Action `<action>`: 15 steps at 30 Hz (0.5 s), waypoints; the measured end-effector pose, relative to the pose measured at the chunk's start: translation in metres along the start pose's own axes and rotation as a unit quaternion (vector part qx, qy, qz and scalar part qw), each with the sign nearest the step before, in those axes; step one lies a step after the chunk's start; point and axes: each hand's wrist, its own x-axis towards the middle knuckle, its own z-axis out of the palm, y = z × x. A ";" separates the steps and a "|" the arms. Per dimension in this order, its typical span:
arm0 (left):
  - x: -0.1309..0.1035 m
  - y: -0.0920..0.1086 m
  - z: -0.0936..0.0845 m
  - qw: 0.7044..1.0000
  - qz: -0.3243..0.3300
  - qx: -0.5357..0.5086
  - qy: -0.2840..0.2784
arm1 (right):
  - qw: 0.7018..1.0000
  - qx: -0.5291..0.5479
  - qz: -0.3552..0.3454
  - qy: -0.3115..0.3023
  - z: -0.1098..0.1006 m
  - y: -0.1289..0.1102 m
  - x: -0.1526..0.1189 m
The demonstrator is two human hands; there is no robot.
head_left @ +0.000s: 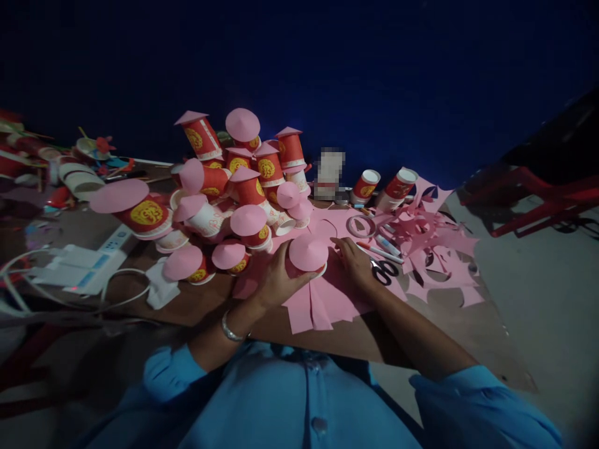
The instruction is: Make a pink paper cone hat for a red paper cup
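My left hand [279,279] is wrapped round a red paper cup [294,269], with its thumb across the near side. On the cup sits a pink paper cone [309,251] that covers its top. Just to the right, my right hand [354,262] is over the pink paper sheets [318,305], its fingers apart and pointing toward the cone, with nothing visible in them. Black-handled scissors [384,272] lie beside my right hand, along with pens [387,248] and a roll of tape [361,226].
Several red cups with pink cones [248,184] crowd the left and back of the table. Two cups without cones [365,186] stand at the back. Cut pink scraps [435,249] heap at the right. A power strip [110,246] with white cables lies at left.
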 end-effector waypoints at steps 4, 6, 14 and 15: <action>-0.011 0.016 -0.021 0.999 -0.020 0.006 -0.028 | 1.000 -0.019 -0.005 -0.015 -0.004 -0.006 0.003; -0.016 0.023 -0.037 0.999 -0.006 0.001 -0.035 | 0.999 -0.010 -0.018 -0.030 -0.010 -0.010 0.007; 0.023 0.054 -0.099 0.988 0.036 0.053 0.144 | 0.995 0.043 -0.070 -0.048 -0.035 -0.033 0.023; 0.032 0.057 -0.105 0.985 0.038 0.062 0.158 | 0.995 0.046 -0.073 -0.047 -0.036 -0.037 0.023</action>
